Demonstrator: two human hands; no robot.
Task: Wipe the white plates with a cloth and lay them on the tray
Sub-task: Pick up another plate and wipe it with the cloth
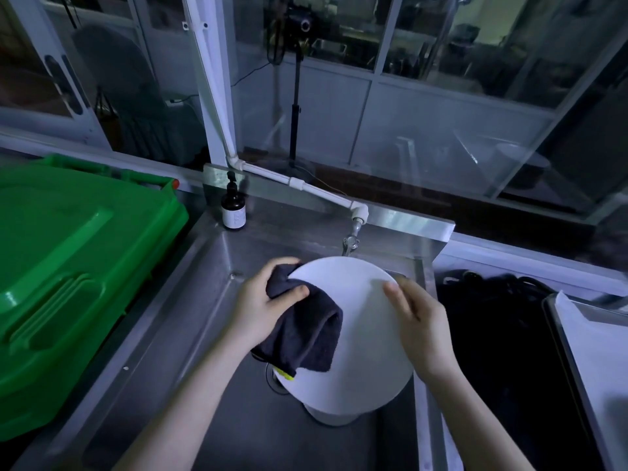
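Observation:
I hold a round white plate (363, 334) tilted over the steel sink (210, 300). My right hand (418, 328) grips its right rim, thumb on the face. My left hand (261, 300) presses a dark cloth (306, 331) against the plate's left side, fingers wrapped round the rim with the cloth. Under the held plate another white plate (331, 418) peeks out on the sink floor. A metal tray (557, 334) lined with white paper lies at the far right.
A green plastic bin lid (68, 266) fills the left side. A brown pump bottle (233, 209) stands at the sink's back corner. The tap (353, 232) hangs just behind the plate. A dark mass (492, 334) lies between sink and tray.

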